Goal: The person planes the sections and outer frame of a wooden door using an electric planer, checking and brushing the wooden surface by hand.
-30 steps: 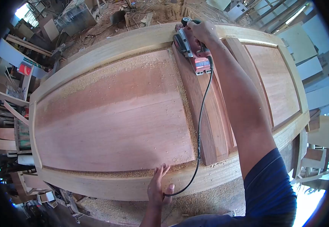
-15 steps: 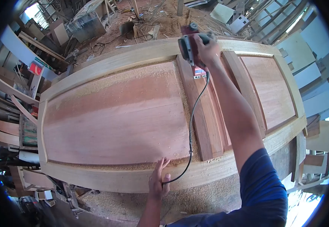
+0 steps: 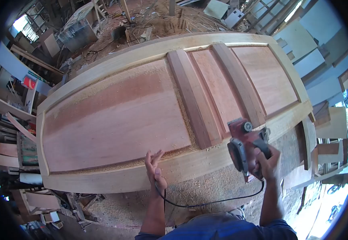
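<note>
Power tool (image 3: 241,149) juts forward from right hand (image 3: 270,164), handle (image 3: 263,148) clasped; left hand (image 3: 154,173) loosely spread.

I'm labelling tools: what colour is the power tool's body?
The tool body is dark red, clearest in the head view.

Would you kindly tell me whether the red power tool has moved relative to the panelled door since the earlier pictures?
Yes: the red power tool, in the right hand, has come from the panelled door's far edge toward its near edge.
</note>
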A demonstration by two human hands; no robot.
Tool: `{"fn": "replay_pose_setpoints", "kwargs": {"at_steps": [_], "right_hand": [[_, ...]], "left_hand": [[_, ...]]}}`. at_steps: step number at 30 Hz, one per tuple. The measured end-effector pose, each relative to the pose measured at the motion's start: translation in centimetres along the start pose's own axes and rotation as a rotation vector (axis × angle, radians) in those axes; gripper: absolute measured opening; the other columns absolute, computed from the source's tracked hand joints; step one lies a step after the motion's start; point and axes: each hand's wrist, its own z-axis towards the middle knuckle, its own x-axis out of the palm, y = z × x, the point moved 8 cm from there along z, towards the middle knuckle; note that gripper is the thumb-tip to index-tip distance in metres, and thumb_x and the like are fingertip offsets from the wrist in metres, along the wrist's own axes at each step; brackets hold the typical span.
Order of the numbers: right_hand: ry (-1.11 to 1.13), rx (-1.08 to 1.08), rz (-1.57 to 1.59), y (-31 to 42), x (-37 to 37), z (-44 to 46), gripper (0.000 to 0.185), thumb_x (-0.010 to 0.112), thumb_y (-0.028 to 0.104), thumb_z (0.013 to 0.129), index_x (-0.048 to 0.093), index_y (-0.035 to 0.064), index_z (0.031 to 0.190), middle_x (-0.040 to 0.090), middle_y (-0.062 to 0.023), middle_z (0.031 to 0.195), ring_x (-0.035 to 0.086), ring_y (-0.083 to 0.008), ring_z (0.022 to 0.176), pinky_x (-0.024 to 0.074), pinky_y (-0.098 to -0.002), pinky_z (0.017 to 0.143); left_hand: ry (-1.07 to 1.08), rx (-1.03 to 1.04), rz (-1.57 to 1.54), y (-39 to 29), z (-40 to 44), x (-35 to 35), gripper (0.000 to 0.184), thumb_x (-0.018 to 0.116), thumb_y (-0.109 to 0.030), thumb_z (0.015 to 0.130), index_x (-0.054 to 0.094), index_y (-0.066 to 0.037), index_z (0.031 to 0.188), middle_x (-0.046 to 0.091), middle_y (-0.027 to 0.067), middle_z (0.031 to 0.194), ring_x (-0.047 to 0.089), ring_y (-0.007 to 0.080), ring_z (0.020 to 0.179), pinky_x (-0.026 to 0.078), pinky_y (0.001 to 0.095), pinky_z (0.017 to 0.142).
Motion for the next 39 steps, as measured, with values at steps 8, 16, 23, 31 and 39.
{"fn": "replay_pose_setpoints", "kwargs": {"at_steps": [8, 16, 23, 31, 39], "right_hand": [[0.105, 0.054, -0.152, -3.5, 3.1, -3.8, 0.036, 0.082, 0.032, 0.101, 0.076, -0.0041, 0.106, 0.072, -0.0104, 0.073, 0.070, -0.0175, 0.064, 0.0547, -0.0364, 0.059], [0.142, -0.167, -0.311, 0.8, 9.0, -2.4, 0.039, 0.076, 0.035, 0.104, 0.073, -0.0041, 0.107, 0.075, -0.0262, 0.086, 0.078, -0.0421, 0.082, 0.0596, -0.0481, 0.074], [0.150, -0.199, -0.274, 2.3, 12.2, 0.0, 0.039, 0.073, 0.035, 0.105, 0.072, -0.0040, 0.110, 0.074, -0.0286, 0.090, 0.077, -0.0453, 0.085, 0.0583, -0.0502, 0.075], [0.078, -0.249, -0.300, 3.4, 15.3, 3.8, 0.038, 0.075, 0.035, 0.104, 0.072, -0.0022, 0.104, 0.075, -0.0240, 0.083, 0.076, -0.0457, 0.082, 0.0593, -0.0512, 0.078], [0.080, -0.250, -0.286, 6.0, 19.3, 10.3, 0.045, 0.074, 0.038, 0.104, 0.075, -0.0070, 0.103, 0.076, -0.0298, 0.089, 0.076, -0.0493, 0.090, 0.0597, -0.0527, 0.085]], "left_hand": [[0.021, 0.020, 0.055, 0.4, -0.1, 0.0, 0.094, 0.042, -0.062, 0.110, 0.020, 0.006, 0.171, 0.068, 0.0312, 0.145, 0.056, 0.0423, 0.150, 0.026, 0.0604, 0.132], [0.009, -0.001, 0.055, 0.2, 0.1, 0.0, 0.085, 0.043, -0.055, 0.109, 0.027, 0.003, 0.169, 0.069, 0.0315, 0.144, 0.056, 0.0389, 0.149, 0.029, 0.0578, 0.130], [0.031, 0.016, 0.066, -0.1, 0.1, 0.1, 0.084, 0.043, -0.051, 0.109, 0.025, 0.004, 0.169, 0.070, 0.0302, 0.144, 0.057, 0.0403, 0.150, 0.027, 0.0582, 0.132], [0.052, -0.022, 0.060, -0.2, 0.1, 0.3, 0.082, 0.042, -0.049, 0.110, 0.023, 0.004, 0.170, 0.068, 0.0292, 0.147, 0.055, 0.0397, 0.151, 0.024, 0.0593, 0.133], [0.087, -0.018, 0.107, -1.1, 0.3, 0.6, 0.082, 0.042, -0.050, 0.113, 0.022, 0.003, 0.171, 0.068, 0.0287, 0.148, 0.053, 0.0397, 0.153, 0.023, 0.0598, 0.134]]}}
